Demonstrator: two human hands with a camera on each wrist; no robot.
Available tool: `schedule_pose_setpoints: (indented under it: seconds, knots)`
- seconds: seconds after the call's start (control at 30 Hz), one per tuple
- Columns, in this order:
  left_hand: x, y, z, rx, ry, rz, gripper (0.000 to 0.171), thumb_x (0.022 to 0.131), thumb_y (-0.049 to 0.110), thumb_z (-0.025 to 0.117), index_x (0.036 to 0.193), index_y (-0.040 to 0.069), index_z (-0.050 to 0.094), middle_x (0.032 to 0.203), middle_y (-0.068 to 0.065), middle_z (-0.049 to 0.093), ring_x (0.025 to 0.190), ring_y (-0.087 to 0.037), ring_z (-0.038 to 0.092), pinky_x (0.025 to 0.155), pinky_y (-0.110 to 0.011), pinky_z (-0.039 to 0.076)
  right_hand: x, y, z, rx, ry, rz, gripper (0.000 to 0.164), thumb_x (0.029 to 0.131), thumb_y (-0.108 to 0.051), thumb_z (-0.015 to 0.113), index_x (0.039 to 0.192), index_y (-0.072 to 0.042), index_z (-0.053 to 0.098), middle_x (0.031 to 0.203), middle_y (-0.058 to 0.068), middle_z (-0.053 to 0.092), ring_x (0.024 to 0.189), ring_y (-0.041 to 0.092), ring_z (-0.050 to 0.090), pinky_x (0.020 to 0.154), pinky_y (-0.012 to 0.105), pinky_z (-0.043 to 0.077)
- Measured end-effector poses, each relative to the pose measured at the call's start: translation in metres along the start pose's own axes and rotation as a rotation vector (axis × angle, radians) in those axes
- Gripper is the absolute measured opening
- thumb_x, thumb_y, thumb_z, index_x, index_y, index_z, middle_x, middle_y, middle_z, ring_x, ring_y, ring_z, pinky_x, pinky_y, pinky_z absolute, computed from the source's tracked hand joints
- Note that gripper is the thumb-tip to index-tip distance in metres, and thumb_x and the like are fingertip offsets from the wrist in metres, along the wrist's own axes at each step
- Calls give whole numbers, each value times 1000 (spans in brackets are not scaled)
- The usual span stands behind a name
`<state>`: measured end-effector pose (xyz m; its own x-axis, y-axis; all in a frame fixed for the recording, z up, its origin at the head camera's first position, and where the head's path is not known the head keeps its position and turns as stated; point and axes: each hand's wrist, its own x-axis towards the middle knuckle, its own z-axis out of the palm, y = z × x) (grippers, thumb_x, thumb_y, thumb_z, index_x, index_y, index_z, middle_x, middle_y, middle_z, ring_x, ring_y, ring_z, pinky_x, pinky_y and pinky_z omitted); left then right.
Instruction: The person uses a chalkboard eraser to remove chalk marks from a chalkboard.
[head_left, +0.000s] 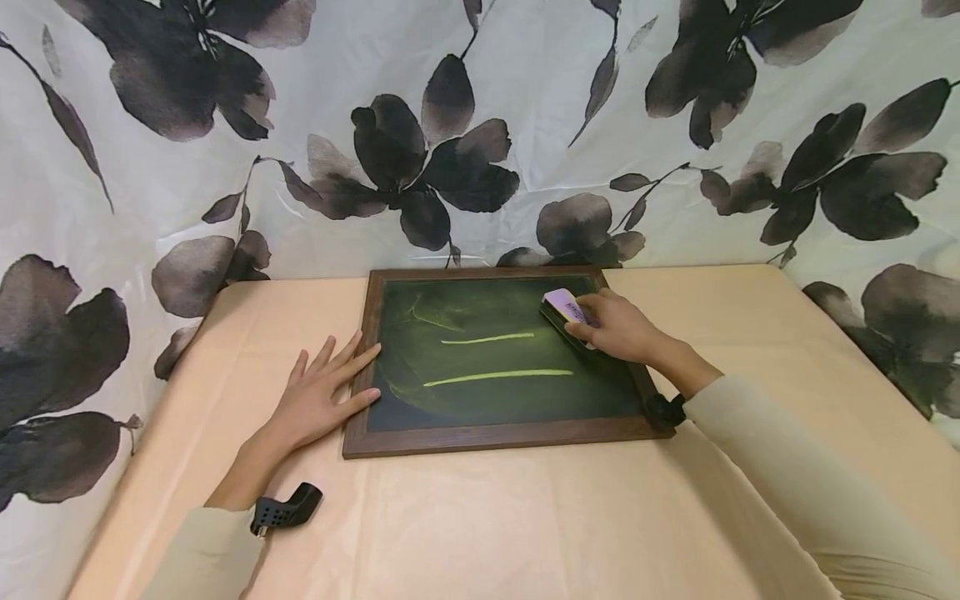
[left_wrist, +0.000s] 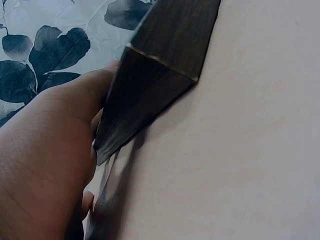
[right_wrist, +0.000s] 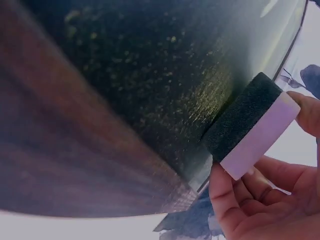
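Note:
A wooden-framed chalkboard [head_left: 495, 407] lies on the table. Two yellow chalk lines run across it, the upper line [head_left: 487, 338] shorter than the lower line [head_left: 498, 377]. Near the upper right corner my right hand [head_left: 618, 327] grips a chalkboard eraser [head_left: 564, 305] with a purple top and dark felt. In the right wrist view, thumb and fingers pinch the eraser [right_wrist: 262, 135], its felt side towards the board. My left hand [head_left: 318, 398] has its fingers spread straight, their tips on the left side of the frame [head_left: 366, 367]. The left wrist view shows a frame corner [left_wrist: 150, 80] beside that hand.
Beige covering lies over the table [head_left: 480, 517]. Behind it hangs a white cloth [head_left: 547, 100] printed with dark flowers. Faint yellow chalk smears [head_left: 435, 312] mark the board's upper left. Each wrist wears a black device, such as the left device [head_left: 288, 507].

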<state>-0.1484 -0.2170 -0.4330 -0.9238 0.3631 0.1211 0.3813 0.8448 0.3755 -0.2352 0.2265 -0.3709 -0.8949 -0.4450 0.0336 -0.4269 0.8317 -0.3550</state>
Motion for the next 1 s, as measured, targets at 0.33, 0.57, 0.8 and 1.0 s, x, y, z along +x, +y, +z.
schedule_pose_setpoints:
  seconds: [0.33,0.57,0.8,1.0]
  knots:
    - [3,-2,-1,3,-7,7,67,93,55,50,152,28,31,159,-6,16,142,-42,6,108,-64,-2,15,-13,10,-42,64,9,40,89,-28,67,103,9,65,77,11,62,69,25,54,57,36,41]
    - [4,-3,-1,-8,-8,4,67,93,55,51,151,28,32,159,-5,17,143,-42,6,108,-64,-2,27,-38,19,42,24,66,44,89,-30,67,109,9,64,76,11,65,56,17,57,48,29,41]
    - [4,-5,-1,-29,8,17,67,93,55,52,151,31,32,158,-6,17,142,-42,7,108,-64,-2,51,-78,36,86,6,-23,36,91,-31,65,99,4,67,67,4,63,53,14,58,48,29,43]
    - [5,-7,0,-24,13,16,66,93,55,52,151,31,31,158,-5,17,143,-42,7,108,-64,-2,69,-104,48,87,-7,-44,32,91,-32,64,91,-1,68,64,1,63,52,13,58,48,28,43]
